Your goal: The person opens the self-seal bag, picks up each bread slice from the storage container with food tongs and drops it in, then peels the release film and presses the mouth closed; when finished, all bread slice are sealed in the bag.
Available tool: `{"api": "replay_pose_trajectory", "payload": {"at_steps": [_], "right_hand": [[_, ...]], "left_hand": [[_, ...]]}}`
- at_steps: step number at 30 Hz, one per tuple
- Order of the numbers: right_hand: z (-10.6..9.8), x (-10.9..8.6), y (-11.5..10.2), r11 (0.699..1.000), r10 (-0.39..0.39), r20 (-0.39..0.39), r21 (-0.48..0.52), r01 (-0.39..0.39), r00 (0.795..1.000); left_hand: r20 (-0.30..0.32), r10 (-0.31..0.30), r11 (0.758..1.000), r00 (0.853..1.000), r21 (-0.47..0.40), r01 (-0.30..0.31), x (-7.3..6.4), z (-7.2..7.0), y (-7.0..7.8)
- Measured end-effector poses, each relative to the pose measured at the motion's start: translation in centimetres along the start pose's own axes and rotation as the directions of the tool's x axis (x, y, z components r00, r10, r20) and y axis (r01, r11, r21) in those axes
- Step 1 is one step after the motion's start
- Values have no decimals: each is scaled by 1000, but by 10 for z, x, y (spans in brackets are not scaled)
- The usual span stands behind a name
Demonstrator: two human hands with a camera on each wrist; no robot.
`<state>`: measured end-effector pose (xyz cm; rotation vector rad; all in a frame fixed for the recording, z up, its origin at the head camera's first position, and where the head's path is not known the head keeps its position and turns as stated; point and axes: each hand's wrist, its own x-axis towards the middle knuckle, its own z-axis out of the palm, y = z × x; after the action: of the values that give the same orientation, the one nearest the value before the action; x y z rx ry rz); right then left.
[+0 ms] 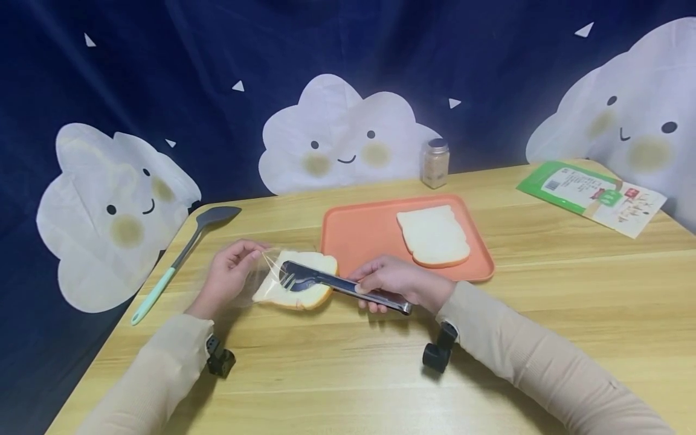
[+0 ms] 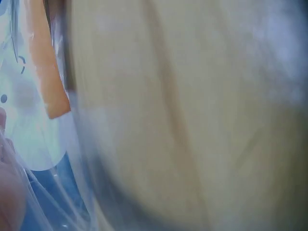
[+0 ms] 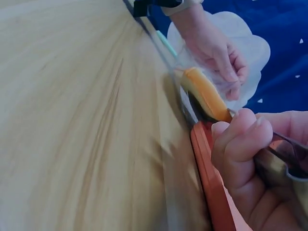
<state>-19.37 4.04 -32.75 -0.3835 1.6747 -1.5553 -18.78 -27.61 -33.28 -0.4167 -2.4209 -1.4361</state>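
Note:
Metal tongs (image 1: 338, 283) are gripped in my right hand (image 1: 390, 279), their dark head lying over a slice of white bread (image 1: 322, 263) left of the tray. My left hand (image 1: 235, 270) pinches the edge of a clear plastic bag (image 1: 265, 272), which covers the left part of that slice. In the right wrist view, the slice's brown crust (image 3: 208, 91) shows between the two hands, the tongs' lower arm beneath it. Another bread slice (image 1: 435, 232) lies flat on the orange tray (image 1: 356, 232). The left wrist view is mostly blurred, with crust (image 2: 45, 62) at its left.
A grey spatula (image 1: 187, 244) with a mint handle lies along the table's left side. A seasoning jar (image 1: 435, 164) stands at the back edge. To the right lies a green and white packet (image 1: 589, 194). A dark blue cloth (image 1: 228, 36) with cloud faces hangs behind the table.

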Motion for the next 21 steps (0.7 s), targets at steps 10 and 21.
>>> {"api": "replay_pose_trajectory", "payload": {"at_steps": [10,21], "right_hand": [[-6,-1,6,998,-31,50,51,28,998],[-7,3,3,999,-31,44,22,30,999]], "left_hand": [[67,-130,989,989,86,125,-2,0,-3],[144,-79,997,986,14,78,2,1,-3]]}}
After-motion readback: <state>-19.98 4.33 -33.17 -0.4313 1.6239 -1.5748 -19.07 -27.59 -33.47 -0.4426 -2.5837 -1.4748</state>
